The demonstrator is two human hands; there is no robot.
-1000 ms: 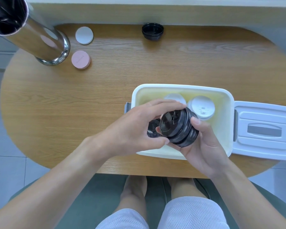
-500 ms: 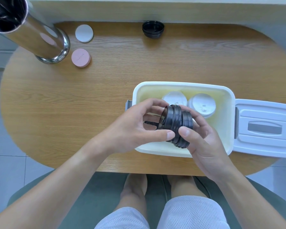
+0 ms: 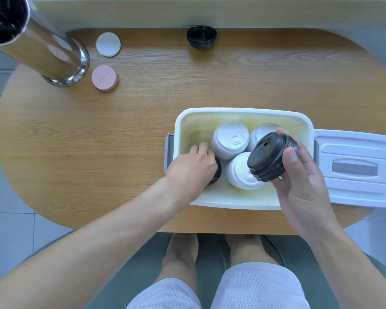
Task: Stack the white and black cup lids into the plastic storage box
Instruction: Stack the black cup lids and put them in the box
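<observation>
The white plastic storage box (image 3: pixel 243 112) stands open on the wooden table. Inside it are three stacks of white cup lids: one at the back middle (image 3: pixel 231 139), one at the back right (image 3: pixel 262 132) and one at the front (image 3: pixel 243 172). My right hand (image 3: pixel 303 181) grips a short stack of black lids (image 3: pixel 271 156) above the box's right half. My left hand (image 3: pixel 192 166) reaches into the box's left side and covers another black lid stack (image 3: pixel 216 172), mostly hidden; its fingers curl over it. More black lids (image 3: pixel 201 37) sit at the table's far edge.
The box's white cover (image 3: pixel 357 168) lies flat to the right of the box. A tall metal cylinder (image 3: pixel 38 45) stands at the far left, with a white round disc (image 3: pixel 108 44) and a pink one (image 3: pixel 104 78) beside it. The table's front edge is near my knees.
Both hands held one black stack together over the box. They have parted: the left hand went down into the box's left side with some lids, the right moved right with the others.
</observation>
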